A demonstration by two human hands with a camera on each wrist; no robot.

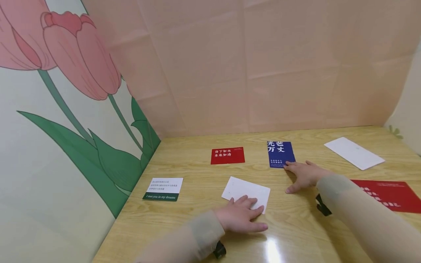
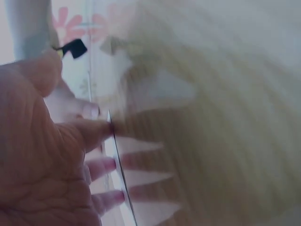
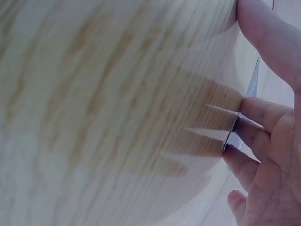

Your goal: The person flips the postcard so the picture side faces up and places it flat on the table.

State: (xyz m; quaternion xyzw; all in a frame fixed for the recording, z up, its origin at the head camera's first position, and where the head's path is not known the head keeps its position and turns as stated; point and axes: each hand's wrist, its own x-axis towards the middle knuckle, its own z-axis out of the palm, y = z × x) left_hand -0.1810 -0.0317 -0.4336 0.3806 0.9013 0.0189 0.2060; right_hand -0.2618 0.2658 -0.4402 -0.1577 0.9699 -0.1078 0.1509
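A white card lies face-down or blank side up near the middle of the table. My left hand rests its spread fingertips on the card's near edge, thumb out to the right. In the left wrist view the fingertips meet the thin edge of that card. Farther back and to the right is a blue card with white characters. The fingertips of my right hand touch its lower right corner, thumb apart on the wood. The right wrist view shows these fingers at the card's edge.
A red card lies at the back, a white-and-green card at the left. To the right are another white card and a larger red one, partly behind my right forearm. A pink-draped wall rises behind the wooden table.
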